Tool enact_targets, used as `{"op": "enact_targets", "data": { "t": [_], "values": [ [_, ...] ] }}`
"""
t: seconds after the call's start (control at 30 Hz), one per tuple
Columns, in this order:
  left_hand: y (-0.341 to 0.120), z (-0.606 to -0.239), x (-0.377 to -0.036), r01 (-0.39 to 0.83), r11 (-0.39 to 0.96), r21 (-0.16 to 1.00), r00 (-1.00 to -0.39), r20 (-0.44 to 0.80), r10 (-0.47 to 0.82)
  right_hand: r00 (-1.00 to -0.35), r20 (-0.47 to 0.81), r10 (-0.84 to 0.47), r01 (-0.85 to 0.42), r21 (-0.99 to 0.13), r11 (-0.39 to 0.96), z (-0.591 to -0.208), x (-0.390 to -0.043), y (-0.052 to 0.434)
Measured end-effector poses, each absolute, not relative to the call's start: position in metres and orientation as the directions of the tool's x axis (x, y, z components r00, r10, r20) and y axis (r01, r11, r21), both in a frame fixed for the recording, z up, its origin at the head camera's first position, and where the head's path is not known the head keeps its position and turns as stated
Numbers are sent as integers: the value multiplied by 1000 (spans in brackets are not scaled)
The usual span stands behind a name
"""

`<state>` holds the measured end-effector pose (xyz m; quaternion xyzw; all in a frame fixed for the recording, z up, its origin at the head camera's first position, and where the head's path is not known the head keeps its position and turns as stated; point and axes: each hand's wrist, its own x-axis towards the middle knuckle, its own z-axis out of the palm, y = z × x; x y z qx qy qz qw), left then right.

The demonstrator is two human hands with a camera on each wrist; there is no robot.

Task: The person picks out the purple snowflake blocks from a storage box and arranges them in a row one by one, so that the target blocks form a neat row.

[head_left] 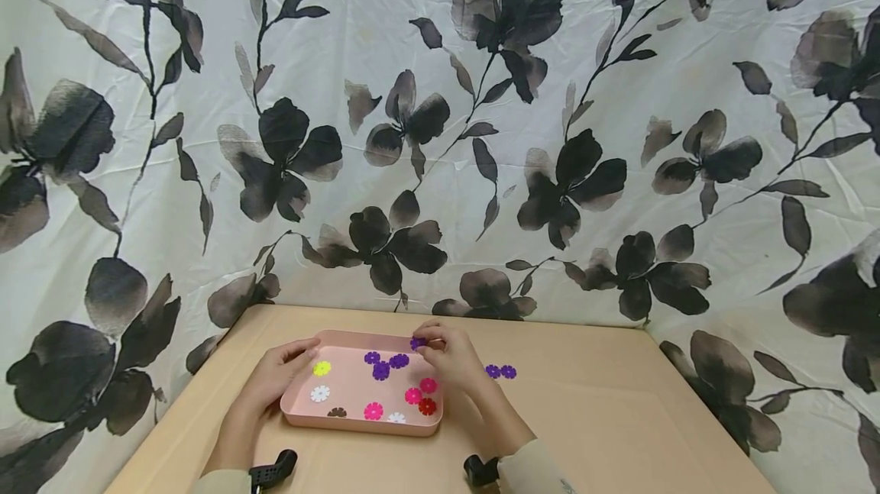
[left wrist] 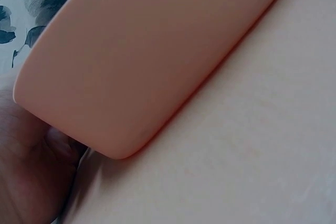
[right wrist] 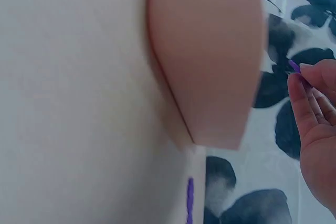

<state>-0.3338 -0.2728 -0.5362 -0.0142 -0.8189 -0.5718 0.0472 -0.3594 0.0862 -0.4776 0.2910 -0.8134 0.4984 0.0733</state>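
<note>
A shallow pink tray [head_left: 371, 425] lies on the table with flower-shaped pieces spread inside it. My left hand [head_left: 278, 372] holds the tray's left end by the rim; the left wrist view shows this hand [left wrist: 31, 166] against the tray's wall [left wrist: 136, 72]. Between thumb and fingertips, my right hand [head_left: 450, 356] pinches a purple flower piece [head_left: 417, 343] above the far right part of the tray. Seen edge-on in the right wrist view, that purple piece [right wrist: 294, 66] sticks out of the pinch of the right hand [right wrist: 317, 129].
Three purple flowers [head_left: 381, 370] cluster inside the tray, with a yellow flower [head_left: 321, 367], a white flower [head_left: 320, 394], a brown flower [head_left: 337, 412] and a red flower [head_left: 427, 406] among others. Two purple flowers [head_left: 508, 372] lie right of the tray. Floral cloth [head_left: 481, 173] hangs behind the table [head_left: 605, 418].
</note>
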Motion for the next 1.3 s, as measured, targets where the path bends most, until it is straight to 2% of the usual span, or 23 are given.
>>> {"op": "enact_targets", "data": {
  "t": [0.3,0.73,1.3],
  "values": [
    [-272,-536,-334,88,360,929,-994,106,-29,-840,460,-287,-539,-765,352,-472,-360,118],
    [-283,-534,-331,116,384,916,-993,121,10,-870,462,-174,-493,-790,365,-478,-350,132],
    [-286,-534,-330,115,359,926,-993,118,13,-904,413,-111,-417,-794,442,-489,-359,175]
  ]
}}
